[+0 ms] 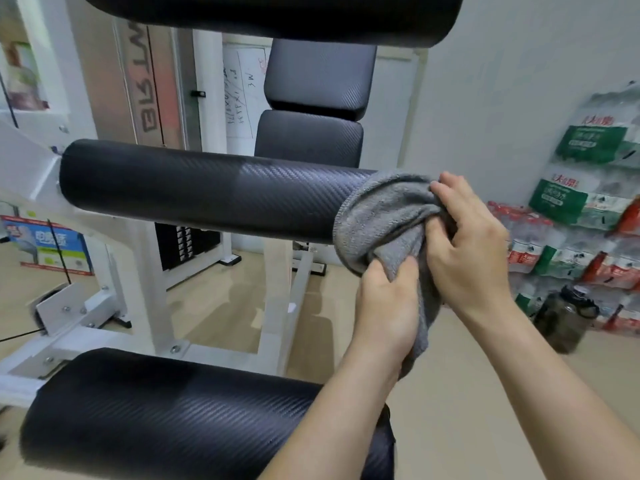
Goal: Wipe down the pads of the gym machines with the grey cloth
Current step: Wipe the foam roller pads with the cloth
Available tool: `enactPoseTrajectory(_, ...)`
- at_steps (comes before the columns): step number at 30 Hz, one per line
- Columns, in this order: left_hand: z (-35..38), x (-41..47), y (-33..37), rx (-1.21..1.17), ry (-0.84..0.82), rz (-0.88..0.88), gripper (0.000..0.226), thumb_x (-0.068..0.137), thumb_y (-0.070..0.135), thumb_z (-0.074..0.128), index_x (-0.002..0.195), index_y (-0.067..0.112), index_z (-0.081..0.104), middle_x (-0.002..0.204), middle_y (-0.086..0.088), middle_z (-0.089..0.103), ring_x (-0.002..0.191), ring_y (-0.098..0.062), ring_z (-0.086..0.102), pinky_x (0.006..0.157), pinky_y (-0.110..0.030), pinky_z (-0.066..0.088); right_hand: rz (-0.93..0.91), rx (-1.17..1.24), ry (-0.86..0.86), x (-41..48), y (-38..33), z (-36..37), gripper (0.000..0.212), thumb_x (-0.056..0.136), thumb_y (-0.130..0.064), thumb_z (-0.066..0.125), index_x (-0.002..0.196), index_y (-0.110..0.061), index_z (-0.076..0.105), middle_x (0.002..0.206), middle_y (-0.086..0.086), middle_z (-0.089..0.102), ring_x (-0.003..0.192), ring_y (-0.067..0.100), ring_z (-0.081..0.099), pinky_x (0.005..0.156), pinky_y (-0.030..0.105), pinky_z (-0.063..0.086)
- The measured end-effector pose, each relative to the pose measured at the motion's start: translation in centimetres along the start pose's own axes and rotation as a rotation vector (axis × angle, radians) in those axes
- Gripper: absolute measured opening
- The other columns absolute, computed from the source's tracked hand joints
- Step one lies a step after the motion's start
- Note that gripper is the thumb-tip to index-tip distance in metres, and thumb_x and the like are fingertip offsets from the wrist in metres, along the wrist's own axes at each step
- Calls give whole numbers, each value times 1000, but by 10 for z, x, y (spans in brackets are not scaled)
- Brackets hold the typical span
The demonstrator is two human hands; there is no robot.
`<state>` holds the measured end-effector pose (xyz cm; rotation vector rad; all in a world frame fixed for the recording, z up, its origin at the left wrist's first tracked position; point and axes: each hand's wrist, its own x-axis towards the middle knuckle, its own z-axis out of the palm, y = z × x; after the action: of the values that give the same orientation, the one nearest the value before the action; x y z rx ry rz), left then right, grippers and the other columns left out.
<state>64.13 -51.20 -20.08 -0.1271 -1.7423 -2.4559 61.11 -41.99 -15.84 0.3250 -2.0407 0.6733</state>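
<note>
We had the cloth (377, 216) bunched over the right end of the middle roller (207, 192). Our right hand (467, 244) pinched its upper folds; our left hand (388, 303) gripped the hanging tail. Best to twist it fully round the end cap, then sweep leftward.

Grey cloth (381, 216), black weave-patterned roller pad (194, 192), white machine frame (145, 271)

Wooden floor (467, 393), white machine frame (145, 271), dark bottle (564, 317)

open gap between roller pads (207, 194), frame (145, 265) behind
</note>
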Motion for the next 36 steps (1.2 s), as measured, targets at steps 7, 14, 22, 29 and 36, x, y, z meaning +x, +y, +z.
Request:
enactPoseTrajectory(7, -18, 53, 121, 883, 295, 686, 39, 95, 29, 40, 130, 15, 49, 135, -8, 51, 120, -28, 49, 95, -36, 38, -1, 59, 199, 80, -42, -4, 38, 78, -4, 43, 105, -15, 66, 101, 8, 71, 96, 29, 62, 75, 31, 44)
enactPoseTrajectory(14, -50, 85, 104, 1639, 47, 699, 37, 99, 31, 26, 92, 14, 59, 103, -13, 67, 95, -36, 59, 84, -43, 38, -135, -499, -413, 73, -24, 31, 42, 99, -39, 23, 102, -16, 58, 109, 11, 66, 100, 35, 59, 71, 39, 34)
enactPoseTrajectory(22, -85, 40, 55, 1554, 61, 913, 51, 96, 40, 38, 138, 13, 48, 148, -8, 44, 142, -23, 32, 118, -46, 23, -344, -311, -35, -1, -2, 32, 41, 94, -14, 48, 134, -10, 54, 140, 10, 53, 132, 29, 46, 110, 46, 32)
enactPoseTrajectory(29, -64, 90, 90, 1627, 162, 817, 47, 99, 37, 17, 93, 19, 60, 98, -4, 66, 105, -27, 57, 112, -51, 25, -204, -544, -244, 60, -31, 40, 40, 95, -41, 27, 105, -17, 56, 105, 9, 66, 98, 34, 60, 81, 43, 41)
enactPoseTrajectory(36, -140, 88, 98, 1643, 291, 916, 37, 102, 38, 27, 111, 21, 58, 117, 2, 63, 113, -20, 55, 112, -48, 26, -417, -436, -186, 35, -48, 63, 52, 96, -38, 32, 138, -10, 46, 137, 8, 54, 125, 30, 49, 102, 46, 35)
